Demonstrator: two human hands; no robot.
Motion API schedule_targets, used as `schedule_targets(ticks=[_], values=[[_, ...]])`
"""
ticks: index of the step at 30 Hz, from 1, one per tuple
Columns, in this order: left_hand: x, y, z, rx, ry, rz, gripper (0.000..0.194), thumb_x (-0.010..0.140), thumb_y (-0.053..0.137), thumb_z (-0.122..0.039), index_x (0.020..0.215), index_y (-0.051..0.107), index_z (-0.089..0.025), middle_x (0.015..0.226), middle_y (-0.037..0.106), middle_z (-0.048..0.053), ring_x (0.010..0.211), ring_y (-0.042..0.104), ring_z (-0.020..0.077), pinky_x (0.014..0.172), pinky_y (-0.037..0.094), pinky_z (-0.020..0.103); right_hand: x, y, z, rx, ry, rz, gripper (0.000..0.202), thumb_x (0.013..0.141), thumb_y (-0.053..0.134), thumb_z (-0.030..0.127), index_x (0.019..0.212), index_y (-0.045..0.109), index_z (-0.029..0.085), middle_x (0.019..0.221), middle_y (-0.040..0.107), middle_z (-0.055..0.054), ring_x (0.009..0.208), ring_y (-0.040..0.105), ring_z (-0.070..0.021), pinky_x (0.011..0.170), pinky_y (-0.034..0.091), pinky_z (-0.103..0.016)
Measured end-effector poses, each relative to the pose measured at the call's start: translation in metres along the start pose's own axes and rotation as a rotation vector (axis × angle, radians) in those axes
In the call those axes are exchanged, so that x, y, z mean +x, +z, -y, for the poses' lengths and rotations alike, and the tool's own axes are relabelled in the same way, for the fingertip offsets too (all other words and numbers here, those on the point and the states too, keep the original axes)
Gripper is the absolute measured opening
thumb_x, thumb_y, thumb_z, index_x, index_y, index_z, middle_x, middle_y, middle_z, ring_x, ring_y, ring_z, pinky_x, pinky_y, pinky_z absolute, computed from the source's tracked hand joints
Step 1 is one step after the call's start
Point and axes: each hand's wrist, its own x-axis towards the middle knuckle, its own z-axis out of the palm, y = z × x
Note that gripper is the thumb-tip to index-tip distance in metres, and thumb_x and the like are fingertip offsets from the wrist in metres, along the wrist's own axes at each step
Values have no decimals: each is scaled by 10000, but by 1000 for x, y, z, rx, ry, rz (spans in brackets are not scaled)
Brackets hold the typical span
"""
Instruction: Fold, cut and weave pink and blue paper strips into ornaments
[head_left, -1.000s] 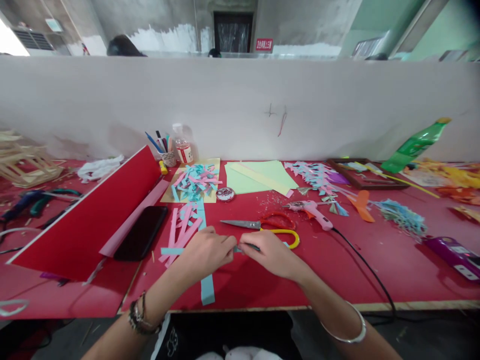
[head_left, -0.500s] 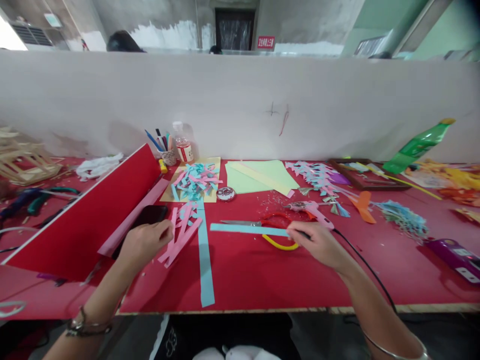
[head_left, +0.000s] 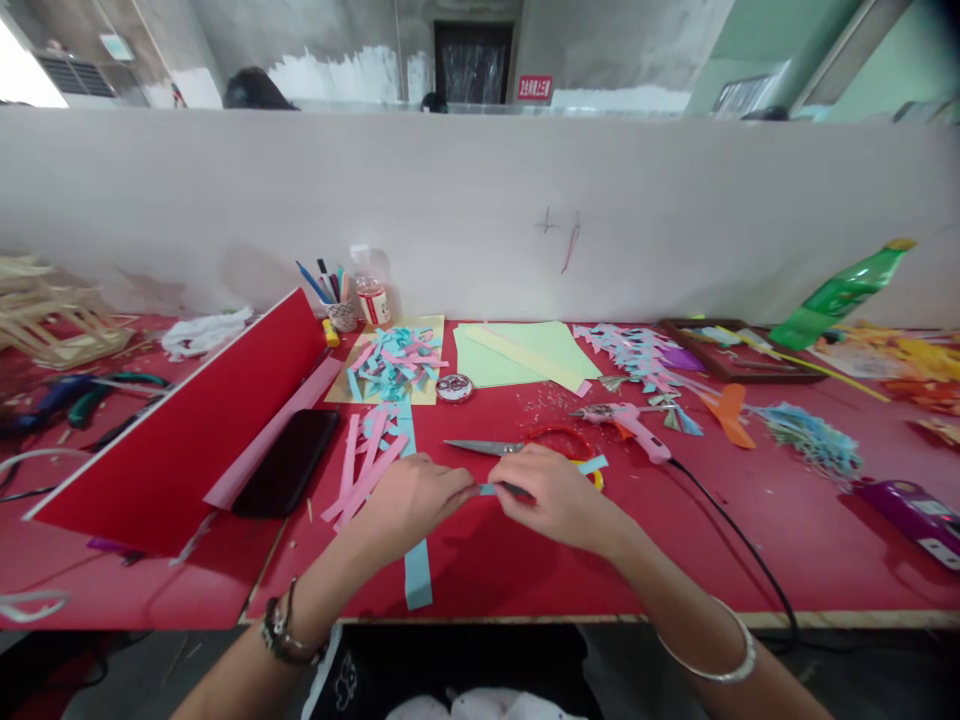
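My left hand (head_left: 424, 495) pinches one end of a short blue paper strip (head_left: 487, 490) over the red table. Close beside it, my right hand (head_left: 551, 495) grips the same strip, with a small dark object (head_left: 516, 489) between its fingers. The strip's other end shows past my right hand. Scissors (head_left: 480, 447) with red and yellow handles lie behind my hands, partly hidden. A long blue strip (head_left: 418, 575) runs toward the table's front edge. Pink strips (head_left: 369, 480) lie left of it, beside my left hand.
A black phone (head_left: 289, 463) lies by a leaning red board (head_left: 187, 440). Cut paper pieces (head_left: 397, 360) and green sheets (head_left: 517, 350) are behind. On the right are a pink glue gun (head_left: 630, 425) with its cord, a tasselled bundle (head_left: 810, 435) and a green bottle (head_left: 840, 295).
My left hand has moved right and taken hold of the blue strip. My right hand has moved left with the strip, and the two hands are now close together. The phone is more exposed.
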Motion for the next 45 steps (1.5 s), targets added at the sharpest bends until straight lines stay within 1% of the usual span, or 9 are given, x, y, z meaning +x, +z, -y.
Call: schedule_targets(ticks=[7,19,24,26,28,30,33,40,45], values=[[5,4,0,-123,-16,-4,419,892,283,-336,612,532,-150,482,479,-14,453,423,97,494,274,231,2,17,-2,-139,38,-121,144,718,432,127,602,500,180,511,485,30,499,407,-99,566,265,-228],[-29,-3,58,-383,-300,136,329,858,376,-337,691,593,-154,583,587,-17,522,493,78,509,325,163,-55,4,-53,-272,342,-61,148,719,438,148,594,507,184,519,525,23,497,449,-103,505,235,-218],[-36,-12,67,-248,-305,185,325,846,389,-364,730,617,-163,631,628,2,541,523,93,507,310,182,-62,-3,-59,-311,393,-297,163,755,400,148,660,529,176,607,545,-25,589,493,-148,575,333,-254],[-26,-13,53,-237,-221,275,304,845,401,-344,723,623,-176,632,634,-3,544,530,92,504,296,185,-53,-1,-44,-247,323,-400,158,780,409,180,819,562,163,822,581,-84,800,521,-191,721,370,-301],[-13,-13,32,-245,-115,316,293,848,405,-326,702,615,-183,594,618,-15,524,517,87,496,279,187,-40,4,-24,-125,246,-365,233,794,447,241,998,537,171,999,557,-106,956,483,-214,821,350,-333],[-1,-12,14,-245,-48,327,304,854,398,-326,673,591,-178,572,597,-21,517,502,86,492,266,192,-28,11,-5,41,154,-164,241,815,455,300,1009,537,184,1001,571,-86,939,494,-192,802,360,-299],[5,-11,2,-222,8,315,287,860,382,-310,677,558,-176,570,569,-26,522,482,92,499,259,204,-19,17,7,186,140,100,278,871,365,326,758,571,176,710,596,-25,663,514,-130,605,348,-228],[-21,-19,47,-366,-123,368,329,878,281,-283,688,523,-168,620,556,-5,545,472,99,533,312,201,-38,-2,-21,360,238,116,323,866,373,325,619,501,162,587,502,11,555,431,-93,543,282,-211],[-34,-18,69,-490,-412,191,296,850,326,-350,721,528,-177,564,507,-29,520,452,98,519,341,188,-53,-8,-38,675,510,-117,315,844,390,397,648,484,169,468,397,50,422,347,-68,425,238,-200]])
